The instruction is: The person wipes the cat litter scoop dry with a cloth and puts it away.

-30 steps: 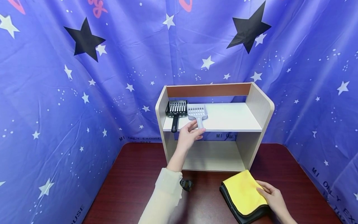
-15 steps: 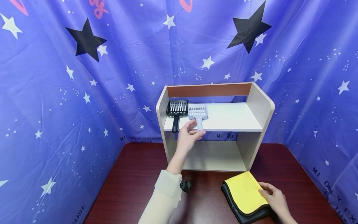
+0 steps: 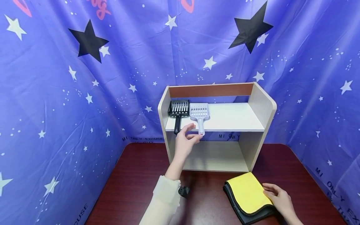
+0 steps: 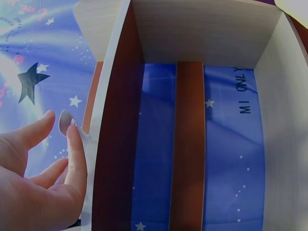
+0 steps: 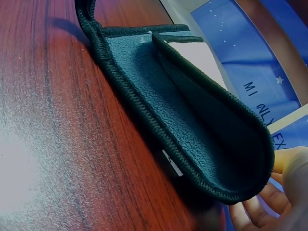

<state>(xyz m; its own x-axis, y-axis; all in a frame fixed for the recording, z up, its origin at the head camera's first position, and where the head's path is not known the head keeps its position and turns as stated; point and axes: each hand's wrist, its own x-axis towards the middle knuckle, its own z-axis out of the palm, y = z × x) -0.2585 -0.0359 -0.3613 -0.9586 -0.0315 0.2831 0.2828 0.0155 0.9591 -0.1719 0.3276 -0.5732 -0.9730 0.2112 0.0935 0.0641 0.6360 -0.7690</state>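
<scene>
A pale grey slotted litter scoop (image 3: 199, 112) lies on the upper shelf, its handle jutting past the front edge. Beside that handle my left hand (image 3: 184, 144) has thumb and fingers spread apart; in the left wrist view a fingertip meets the handle's end (image 4: 65, 123). To its left lies a black litter scoop (image 3: 180, 108), handle also toward the front. On the table, my right hand (image 3: 279, 200) rests its fingertips against the right side of a folded yellow and dark grey cloth (image 3: 247, 192). In the right wrist view, the cloth's fold (image 5: 211, 115) partly hides those fingers.
A two-tier wooden shelf unit (image 3: 265, 109) stands at the back of the dark red table (image 3: 140, 181). Its side panels rise above the upper board. A blue star-printed curtain (image 3: 135, 62) hangs behind and at both sides.
My left hand has loosened from the grey scoop's handle and drawn slightly down and left, baring the handle's end. My right hand has slid a little to the right along the cloth.
</scene>
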